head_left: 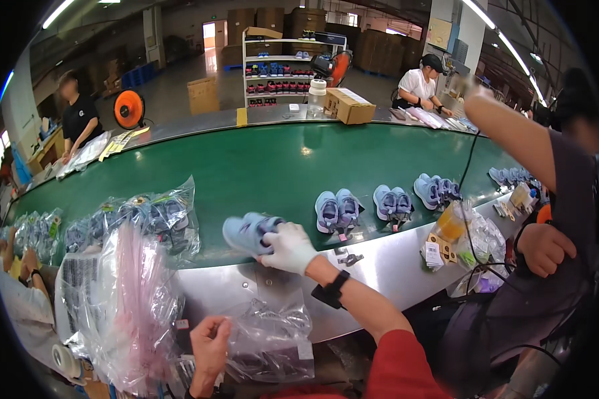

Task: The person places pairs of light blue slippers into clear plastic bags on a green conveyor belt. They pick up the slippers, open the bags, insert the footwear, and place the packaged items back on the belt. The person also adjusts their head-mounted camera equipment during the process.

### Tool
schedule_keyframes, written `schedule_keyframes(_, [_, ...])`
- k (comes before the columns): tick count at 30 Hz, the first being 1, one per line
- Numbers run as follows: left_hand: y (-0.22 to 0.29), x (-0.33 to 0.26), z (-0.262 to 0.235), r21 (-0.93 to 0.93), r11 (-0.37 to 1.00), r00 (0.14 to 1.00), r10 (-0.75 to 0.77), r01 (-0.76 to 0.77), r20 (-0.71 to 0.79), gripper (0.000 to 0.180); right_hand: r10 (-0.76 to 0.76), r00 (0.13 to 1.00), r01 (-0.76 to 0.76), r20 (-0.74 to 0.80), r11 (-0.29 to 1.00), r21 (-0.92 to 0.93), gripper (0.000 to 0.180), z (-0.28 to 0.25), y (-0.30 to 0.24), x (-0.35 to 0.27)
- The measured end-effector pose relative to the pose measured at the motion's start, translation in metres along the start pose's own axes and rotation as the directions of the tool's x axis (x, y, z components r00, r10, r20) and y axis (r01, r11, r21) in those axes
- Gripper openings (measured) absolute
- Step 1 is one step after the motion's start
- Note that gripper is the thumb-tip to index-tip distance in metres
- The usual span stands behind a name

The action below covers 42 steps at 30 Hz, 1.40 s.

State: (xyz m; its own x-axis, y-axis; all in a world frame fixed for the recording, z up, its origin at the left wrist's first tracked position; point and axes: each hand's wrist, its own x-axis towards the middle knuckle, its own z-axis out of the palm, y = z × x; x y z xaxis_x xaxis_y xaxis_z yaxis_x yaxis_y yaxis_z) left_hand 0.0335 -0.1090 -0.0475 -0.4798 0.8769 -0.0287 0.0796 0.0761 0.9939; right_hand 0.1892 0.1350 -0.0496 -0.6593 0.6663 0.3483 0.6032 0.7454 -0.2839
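My right hand (287, 249), in a white glove, grips a pair of light blue sneakers (246, 233) over the near edge of the green conveyor belt (266, 166). The shoes are slightly smeared by motion. Lower down, my bare left hand (210, 347) has its fingers curled at the edge of a clear plastic bag (273, 339), which lies against the metal ledge (246, 286). The fingertips seem to pinch the bag's edge. To the left of that hand rises a thick stack of clear and pinkish plastic bags (130, 306).
More blue sneakers (337, 211) stand in pairs along the belt to the right. Bagged shoes (146, 216) lie at the left. Tags (434, 255) and an orange-filled container (450, 223) sit on the right ledge. A co-worker's arm (512, 136) reaches over there, near a hanging cable (467, 173).
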Motion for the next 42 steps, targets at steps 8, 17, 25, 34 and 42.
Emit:
schedule_keyframes(8, [0.054, 0.012, -0.005, -0.168, 0.982, 0.993, 0.065, -0.081, -0.100, 0.009, 0.045, 0.998, -0.042, 0.052, 0.997, -0.062, 0.043, -0.024, -0.045, -0.109])
schedule_keyframes(17, [0.092, 0.041, 0.008, 0.381, 0.822, 0.884, 0.467, -0.424, -0.021, 0.008, 0.052, 0.999, -0.052, 0.012, 0.997, 0.053, 0.040, -0.024, -0.037, -0.121])
schedule_keyframes(25, [0.072, 0.067, -0.007, -0.190, 0.974, 0.982, 0.145, -0.121, 0.121, 0.008, 0.204, 0.970, 0.056, -0.134, 0.349, 0.936, 0.036, -0.120, -0.080, -0.135])
schedule_keyframes(34, [0.056, 0.042, 0.007, 0.093, 0.899, 0.856, 0.371, -0.429, 0.360, 0.007, 0.013, 0.995, -0.019, 0.094, 0.998, 0.060, 0.037, -0.047, -0.109, -0.109])
schedule_keyframes(42, [0.067, 0.091, 0.059, 0.203, 0.786, 0.807, 0.536, -0.584, 0.247, 0.006, -0.446, 0.884, 0.465, 0.141, 0.867, -0.177, 0.026, -0.034, -0.143, -0.110])
